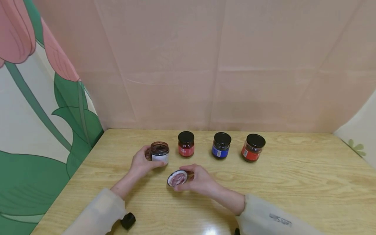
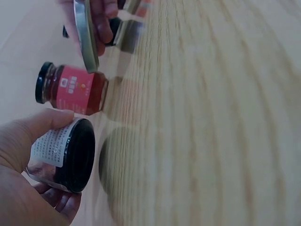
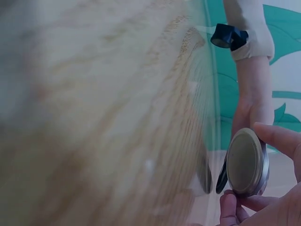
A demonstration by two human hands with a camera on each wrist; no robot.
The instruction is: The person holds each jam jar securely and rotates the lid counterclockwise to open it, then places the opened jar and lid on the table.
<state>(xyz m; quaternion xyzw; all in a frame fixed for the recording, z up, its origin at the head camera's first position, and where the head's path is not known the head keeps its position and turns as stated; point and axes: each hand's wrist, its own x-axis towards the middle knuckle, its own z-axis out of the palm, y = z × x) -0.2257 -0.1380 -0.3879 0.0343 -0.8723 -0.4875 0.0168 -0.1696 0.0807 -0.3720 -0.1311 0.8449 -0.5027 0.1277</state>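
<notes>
My left hand (image 1: 141,164) grips a glass jar (image 1: 160,150) with a white label, its mouth uncovered and dark contents inside. In the left wrist view the jar's dark base (image 2: 81,157) faces the tabletop, a narrow gap between it and the dark reflection below. To the right and nearer me, my right hand (image 1: 199,179) pinches a round lid (image 1: 177,178) by its edge. The lid is tilted, with its white-rimmed, pink-smeared underside toward the head camera. Its plain outer face (image 3: 243,162) shows in the right wrist view. Lid and jar are apart.
Behind the hands stand three closed, black-lidded jars: a red-labelled jar (image 1: 186,144), a blue-labelled jar (image 1: 221,146) and another red-labelled jar (image 1: 253,148). The wooden table (image 1: 293,182) meets a pink cloth backdrop (image 1: 205,65). A black wrist camera (image 1: 128,220) sits by the left sleeve.
</notes>
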